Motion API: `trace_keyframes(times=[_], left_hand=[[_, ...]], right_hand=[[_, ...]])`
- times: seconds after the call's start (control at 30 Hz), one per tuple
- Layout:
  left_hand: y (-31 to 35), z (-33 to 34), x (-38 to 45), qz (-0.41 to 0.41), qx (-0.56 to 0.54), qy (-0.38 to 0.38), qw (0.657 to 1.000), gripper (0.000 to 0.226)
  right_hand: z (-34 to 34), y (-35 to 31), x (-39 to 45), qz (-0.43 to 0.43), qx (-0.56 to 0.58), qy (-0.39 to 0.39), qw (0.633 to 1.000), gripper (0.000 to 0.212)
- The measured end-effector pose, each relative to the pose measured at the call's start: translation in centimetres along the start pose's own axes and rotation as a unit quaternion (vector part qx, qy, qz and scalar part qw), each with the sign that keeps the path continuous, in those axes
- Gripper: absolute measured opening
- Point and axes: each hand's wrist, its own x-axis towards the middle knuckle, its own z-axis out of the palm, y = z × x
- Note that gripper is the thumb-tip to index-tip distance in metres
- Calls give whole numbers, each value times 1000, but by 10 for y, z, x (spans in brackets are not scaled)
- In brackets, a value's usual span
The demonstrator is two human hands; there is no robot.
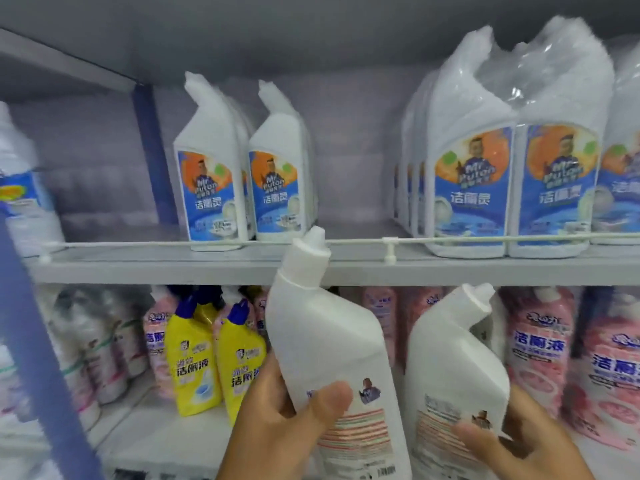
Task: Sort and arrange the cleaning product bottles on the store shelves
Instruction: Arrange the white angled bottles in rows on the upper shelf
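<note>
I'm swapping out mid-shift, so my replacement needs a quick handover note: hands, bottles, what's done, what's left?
Left hand grips a white angled-neck bottle, back label toward you, cap up near the upper shelf edge.
Right hand grips a second white bottle just beside it.
Done: two short rows of matching Mr Puton bottles stand upright on the upper shelf; shrink-wrapped packs sit further right.
Left: an open gap lies between the rows and the packs, probably where both held bottles go, front labels out. Yellow bottles and pink bottles sit on the lower shelf.
</note>
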Motion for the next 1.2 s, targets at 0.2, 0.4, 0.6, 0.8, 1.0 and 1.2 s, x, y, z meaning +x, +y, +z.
trace_keyframes(times=[0.2, 0.4, 0.6, 0.8, 1.0, 1.2], left_hand=[[86, -58, 44, 107, -28, -60, 992, 42], [167, -65, 104, 203, 16, -85, 975, 49], [186, -48, 159, 186, 53, -66, 979, 34], [170, -38, 196, 161, 91, -33, 982, 38], [139, -28, 202, 109, 101, -41, 988, 30], [128, -29, 207, 81, 113, -27, 990, 30]], right_hand=[[47, -98, -15, -108, 46, -14, 993, 56], [67, -188, 11, -235, 97, -44, 966, 45], [74, -242, 69, -233, 72, -31, 969, 27], [81, -246, 122, -195, -7, -31, 980, 29], [85, -222, 147, -115, -45, -30, 992, 26], [84, -214, 150, -91, -67, -22, 993, 25]])
